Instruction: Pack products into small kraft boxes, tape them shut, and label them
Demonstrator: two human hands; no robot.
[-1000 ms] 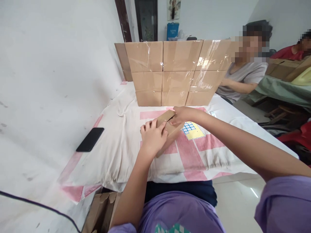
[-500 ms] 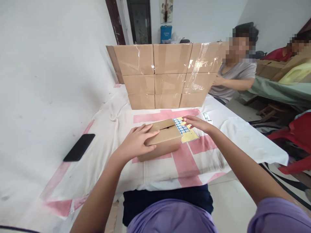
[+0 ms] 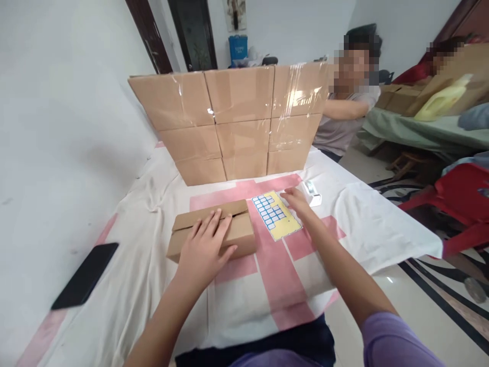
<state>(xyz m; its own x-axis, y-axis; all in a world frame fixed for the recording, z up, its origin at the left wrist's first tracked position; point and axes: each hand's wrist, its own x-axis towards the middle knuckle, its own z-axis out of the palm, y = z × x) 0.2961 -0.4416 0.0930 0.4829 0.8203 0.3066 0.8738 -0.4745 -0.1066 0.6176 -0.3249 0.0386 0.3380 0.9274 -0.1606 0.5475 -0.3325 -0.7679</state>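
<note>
Where the box [image 3: 243,228] lies: on the table [image 3: 355,234], flaps folded shut, just left of the sticker sheet [image 3: 275,218].
Left hand [image 3: 204,247]: flat on the box top, fingers spread, gripping nothing.
Right hand [image 3: 297,201]: open, fingertips on the sheet's far right edge, just beside a small white dispenser [image 3: 312,193].
Behind: stack [image 3: 237,122] of taped cartons.
Left edge: black phone [image 3: 84,275].

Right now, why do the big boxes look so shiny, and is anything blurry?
Head view: light glares off the clear tape on the stacked boxes, brightest at the upper right; the wide lens tilts the door frame and the stack; the left hand on the small box looks sharp, with little blur.
</note>
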